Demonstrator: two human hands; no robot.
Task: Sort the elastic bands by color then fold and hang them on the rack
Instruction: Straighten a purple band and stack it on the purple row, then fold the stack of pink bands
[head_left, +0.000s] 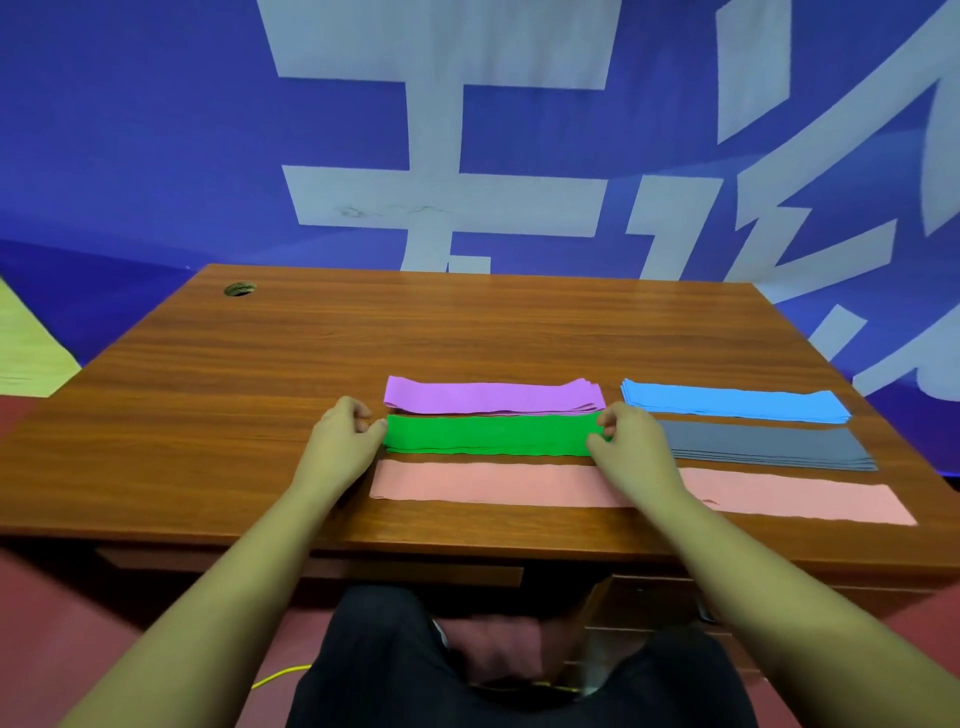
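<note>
We see a wooden desk (208, 374) at mid-frame. The left hand (340, 434) and right hand (628, 439) pinch opposite ends of a folded green band (488, 435), seemingly flat on the desk. Purple band (493, 397) just above, pink band (467, 483) below; blue band (732, 402) and grey band (763, 447) to the right.

Five flat bands lay in solid colours on a reddish-brown wood-grain desk (208, 374): a purple band (493, 396), a bright green band (488, 435), a salmon-pink band (498, 483), a sky-blue band (732, 405) and a slate-grey band (763, 449). Behind stood a deep blue banner (156, 130) with large pale grey-white characters; the floor (47, 597) was dull red.
</note>
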